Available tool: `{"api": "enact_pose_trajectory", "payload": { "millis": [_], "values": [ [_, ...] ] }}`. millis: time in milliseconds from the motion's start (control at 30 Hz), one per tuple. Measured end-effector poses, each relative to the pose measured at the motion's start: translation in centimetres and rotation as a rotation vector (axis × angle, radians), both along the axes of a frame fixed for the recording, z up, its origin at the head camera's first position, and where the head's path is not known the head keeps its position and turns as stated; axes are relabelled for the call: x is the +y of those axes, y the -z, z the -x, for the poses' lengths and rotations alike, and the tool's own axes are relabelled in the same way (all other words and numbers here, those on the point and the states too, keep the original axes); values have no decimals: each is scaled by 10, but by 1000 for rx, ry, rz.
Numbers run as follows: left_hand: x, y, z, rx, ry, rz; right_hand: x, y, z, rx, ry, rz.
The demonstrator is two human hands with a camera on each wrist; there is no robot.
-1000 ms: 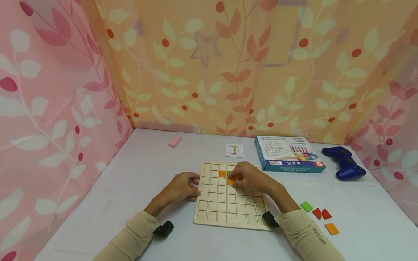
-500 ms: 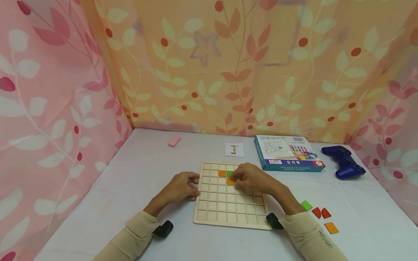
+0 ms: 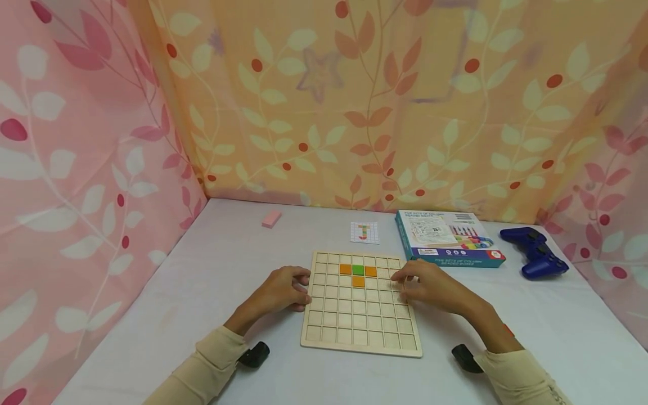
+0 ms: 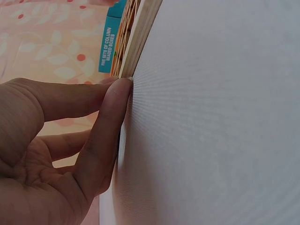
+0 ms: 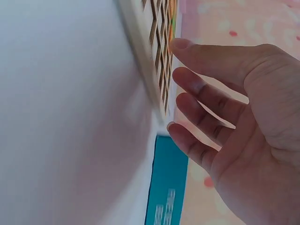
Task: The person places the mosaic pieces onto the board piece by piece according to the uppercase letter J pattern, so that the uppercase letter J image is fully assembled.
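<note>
A wooden grid board (image 3: 344, 320) lies flat on the table. In its upper cells sit a green square tile (image 3: 358, 270), an orange tile on its left (image 3: 345, 269), another on its right (image 3: 371, 271), and a third orange tile (image 3: 358, 281) below the green one. My left hand (image 3: 277, 289) is at the board's left edge, thumb and fingertips touching it; in the left wrist view the fingers (image 4: 101, 117) meet that edge. Over the board's right side is my right hand (image 3: 437, 284), fingers apart and bent loosely, holding nothing; its palm (image 5: 253, 136) shows in the right wrist view.
Behind the board lies a small pattern card (image 3: 364, 232) printed with coloured squares. A teal and white box (image 3: 450, 239) and a blue game controller (image 3: 534, 253) are at the back right, a pink block (image 3: 271, 219) at the back left. The right forearm hides most loose tiles.
My right hand has left the tiles and moved right, uncovering the green tile and the orange tile beside it. My left hand has stayed at the board's edge.
</note>
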State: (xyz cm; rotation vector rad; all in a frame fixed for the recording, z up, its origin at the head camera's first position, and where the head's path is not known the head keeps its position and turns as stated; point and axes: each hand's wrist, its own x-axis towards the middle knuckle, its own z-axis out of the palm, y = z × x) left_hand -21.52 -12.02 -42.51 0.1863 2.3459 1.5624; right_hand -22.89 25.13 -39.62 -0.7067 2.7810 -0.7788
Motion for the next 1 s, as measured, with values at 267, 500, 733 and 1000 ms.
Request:
{"api": "enact_pose_trajectory", "payload": {
  "millis": [267, 500, 733, 1000],
  "values": [
    [0, 0, 0, 2, 9, -9, 45, -5, -17, 32, 31, -58],
    [0, 0, 0, 12, 6, 0, 81, -5, -32, 21, 92, -89],
    [0, -1, -1, 10, -3, 11, 106, -3, -46, -40, 144, -108],
    [0, -1, 0, 14, 4, 5, 123, -4, -56, -155, 222, -124]
  ]
}}
